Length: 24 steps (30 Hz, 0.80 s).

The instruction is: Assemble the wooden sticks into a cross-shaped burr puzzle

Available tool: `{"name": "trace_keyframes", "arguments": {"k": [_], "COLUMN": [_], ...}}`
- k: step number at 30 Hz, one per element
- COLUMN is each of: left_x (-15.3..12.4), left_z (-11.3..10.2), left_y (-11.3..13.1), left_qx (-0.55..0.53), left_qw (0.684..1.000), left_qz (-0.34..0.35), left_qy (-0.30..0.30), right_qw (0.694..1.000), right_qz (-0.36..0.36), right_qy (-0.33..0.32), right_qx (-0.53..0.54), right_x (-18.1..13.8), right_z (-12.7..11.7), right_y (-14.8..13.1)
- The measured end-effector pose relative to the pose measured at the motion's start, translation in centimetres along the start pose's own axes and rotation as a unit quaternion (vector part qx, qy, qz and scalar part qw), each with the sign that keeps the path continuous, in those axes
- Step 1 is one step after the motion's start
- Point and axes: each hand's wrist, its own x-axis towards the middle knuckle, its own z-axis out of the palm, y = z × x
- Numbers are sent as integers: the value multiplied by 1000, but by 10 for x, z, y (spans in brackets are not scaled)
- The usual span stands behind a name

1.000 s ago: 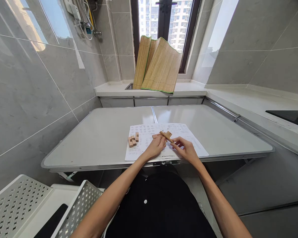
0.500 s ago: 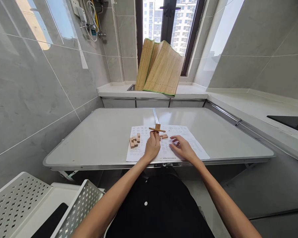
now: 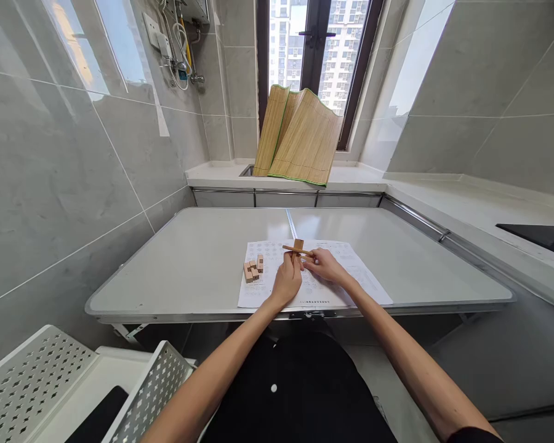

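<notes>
the left hand pinched a crossed wooden puzzle piece above the printed sheet, and the right hand gripped its right end. loose wooden blocks lay on the sheet's left part, with bare counter all around it.

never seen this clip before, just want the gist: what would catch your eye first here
The two hands at the middle of the white folding table: the left hand holds up a small wooden cross-shaped puzzle piece, and the right hand touches its end. They work above a printed instruction sheet, with loose wooden blocks lying on its left part. Behind, a bamboo mat leans against the window.
</notes>
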Motion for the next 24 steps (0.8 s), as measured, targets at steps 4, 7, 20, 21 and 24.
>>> {"name": "trace_keyframes", "arguments": {"k": [4, 7, 20, 21, 24], "left_x": [1, 0, 10, 11, 13], "left_z": [0, 0, -5, -6, -9], "left_y": [-2, 0, 2, 2, 1], "left_qx": [-30, -65, -383, -402, -440], "left_qw": [999, 997, 904, 895, 876], "left_qz": [-15, -31, -178, -186, -193], "left_qy": [-13, -21, -63, -58, -50], "right_qw": [996, 966, 800, 794, 779], "right_qz": [32, 80, 173, 165, 143], "right_qy": [35, 65, 92, 79, 35], "right_qx": [82, 238, 567, 579, 610], "right_x": [-8, -9, -4, -4, -5], "right_z": [2, 2, 4, 4, 2], "right_y": [-3, -9, -13, -13, -13]}}
